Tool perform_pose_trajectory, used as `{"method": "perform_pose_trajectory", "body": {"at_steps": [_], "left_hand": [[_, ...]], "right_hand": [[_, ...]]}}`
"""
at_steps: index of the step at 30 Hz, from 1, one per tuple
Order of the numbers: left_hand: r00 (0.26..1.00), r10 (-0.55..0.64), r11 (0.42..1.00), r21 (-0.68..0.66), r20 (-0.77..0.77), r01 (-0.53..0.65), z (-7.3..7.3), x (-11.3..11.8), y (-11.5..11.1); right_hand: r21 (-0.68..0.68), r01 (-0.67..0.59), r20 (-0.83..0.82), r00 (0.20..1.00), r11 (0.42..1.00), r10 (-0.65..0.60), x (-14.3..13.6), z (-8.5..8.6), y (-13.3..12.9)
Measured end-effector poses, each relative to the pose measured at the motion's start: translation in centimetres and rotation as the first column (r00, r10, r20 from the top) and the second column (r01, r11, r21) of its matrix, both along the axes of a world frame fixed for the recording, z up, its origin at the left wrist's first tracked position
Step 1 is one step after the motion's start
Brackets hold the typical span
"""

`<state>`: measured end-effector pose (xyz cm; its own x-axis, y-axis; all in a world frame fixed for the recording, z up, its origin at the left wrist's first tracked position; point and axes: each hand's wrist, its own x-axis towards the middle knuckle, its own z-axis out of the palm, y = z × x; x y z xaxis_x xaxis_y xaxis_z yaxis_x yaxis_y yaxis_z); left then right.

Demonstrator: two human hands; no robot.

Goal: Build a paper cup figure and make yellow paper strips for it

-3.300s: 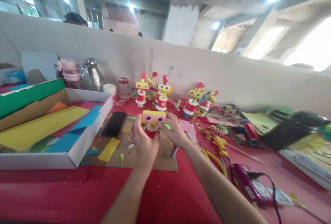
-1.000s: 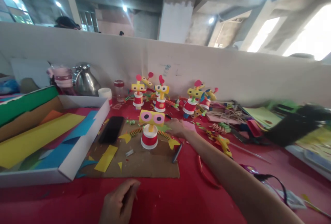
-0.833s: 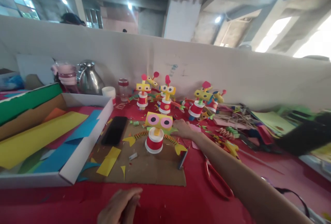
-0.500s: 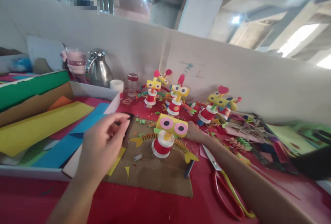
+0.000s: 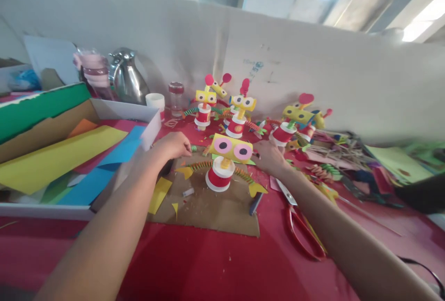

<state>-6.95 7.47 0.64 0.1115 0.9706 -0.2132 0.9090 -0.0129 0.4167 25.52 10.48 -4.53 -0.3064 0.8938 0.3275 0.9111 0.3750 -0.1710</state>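
A paper-cup figure with a yellow tube head, pink eyes and coiled paper arms stands on a brown cardboard sheet. My left hand is beyond the sheet's left part, fingers curled down beside a small green paper coil; its fingertips are partly hidden. To the right of the figure's head, my right hand reaches low over the table, its fingers bent and partly hidden. Whether either hand pinches anything cannot be made out. Scissors with red and yellow handles lie under my right forearm.
A white box with coloured paper stands at the left. Similar figures stand behind. A steel jug, a white cup and a glass jar are near the wall. Paper strips pile up at the right.
My left hand has moved forward and right, from beside the box to the green coil. My right hand remains beyond the figure, now more visible. The view has tilted down.
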Motion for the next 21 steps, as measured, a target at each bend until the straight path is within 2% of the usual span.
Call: {"method": "perform_pose_trajectory", "body": {"at_steps": [3,6,9,12,15,17,21], "left_hand": [[0.998,-0.068,0.993,-0.094,-0.012,0.066,-0.6,1.1,1.1],[0.994,-0.109,0.983,-0.146,0.001,0.107,-1.5,1.8,1.8],[0.991,-0.124,0.984,-0.120,0.048,0.129,-2.5,1.8,2.2],[0.984,-0.110,0.990,-0.078,0.141,0.122,-3.1,1.1,2.2],[0.959,-0.049,0.998,-0.023,0.278,0.057,-3.0,0.0,1.6],[0.916,0.007,0.999,0.041,0.400,-0.026,-2.6,-0.7,0.7],[0.736,0.048,0.969,0.149,0.675,-0.199,-2.0,-1.3,-1.9]], "right_hand": [[0.085,0.082,-0.067,0.995,0.993,-0.076,1.0,2.0,-2.9],[0.255,0.194,-0.284,0.952,0.947,-0.118,1.8,2.9,-6.8],[0.383,0.297,-0.440,0.891,0.875,-0.109,1.9,2.2,-10.1],[0.448,0.326,-0.512,0.857,0.832,-0.060,1.5,0.8,-11.7],[0.476,0.325,-0.539,0.842,0.817,-0.021,1.2,-0.1,-11.9],[0.503,0.318,-0.537,0.843,0.803,0.002,1.2,-0.3,-11.9],[0.573,0.277,-0.507,0.859,0.771,0.068,1.4,-0.4,-12.0]]}}
